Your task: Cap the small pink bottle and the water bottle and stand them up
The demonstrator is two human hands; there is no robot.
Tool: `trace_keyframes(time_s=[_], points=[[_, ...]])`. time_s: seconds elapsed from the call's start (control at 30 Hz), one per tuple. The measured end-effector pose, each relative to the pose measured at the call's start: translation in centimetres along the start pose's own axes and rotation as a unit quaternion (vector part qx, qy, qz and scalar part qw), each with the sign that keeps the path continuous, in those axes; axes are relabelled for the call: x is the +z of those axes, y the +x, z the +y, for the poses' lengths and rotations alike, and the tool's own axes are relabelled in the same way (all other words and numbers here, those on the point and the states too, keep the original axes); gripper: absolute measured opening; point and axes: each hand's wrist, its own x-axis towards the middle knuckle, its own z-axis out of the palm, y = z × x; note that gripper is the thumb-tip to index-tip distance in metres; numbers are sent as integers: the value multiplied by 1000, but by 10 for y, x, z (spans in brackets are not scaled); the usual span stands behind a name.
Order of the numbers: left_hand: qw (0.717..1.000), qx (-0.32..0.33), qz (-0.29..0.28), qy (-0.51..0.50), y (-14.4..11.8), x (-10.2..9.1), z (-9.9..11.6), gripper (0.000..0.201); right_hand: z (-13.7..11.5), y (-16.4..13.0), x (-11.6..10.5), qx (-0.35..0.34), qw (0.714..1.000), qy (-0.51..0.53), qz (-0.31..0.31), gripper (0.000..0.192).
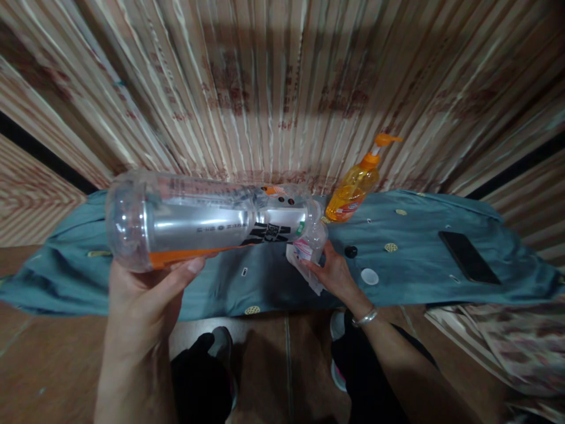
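A large clear plastic bottle with a silver and orange label lies nearly sideways in the air, its neck end to the right. My left hand is wrapped round its base end from below, thumb along the label. At the neck end, my right hand closes on a small clear plastic container with pink and white print. The container meets or overlaps the bottle's neck; whether they touch is hard to tell. A whitish, thin part hangs below it, its kind unclear. Near my right hand lie a black cap and a white round lid.
An orange pump bottle with yellow-orange liquid stands at the back, by the striped curtain. A black phone lies at the right on the green cloth. The cloth-covered surface is narrow, with brown floor in front.
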Motion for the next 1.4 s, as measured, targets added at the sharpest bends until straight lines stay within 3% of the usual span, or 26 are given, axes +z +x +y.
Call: trace_keyframes(time_s=[0.4,1.17,1.4], points=[[1000,4,2,-4,-1,-1,0,41,-1,0,-1,6,1000,-6,-6,48],[1000,16,-4,-5,1,1,-1,55,1,0,1,-3,1000,5,1,47],[1000,8,2,-12,1,3,0,46,-2,0,0,11,1000,-12,-3,48]])
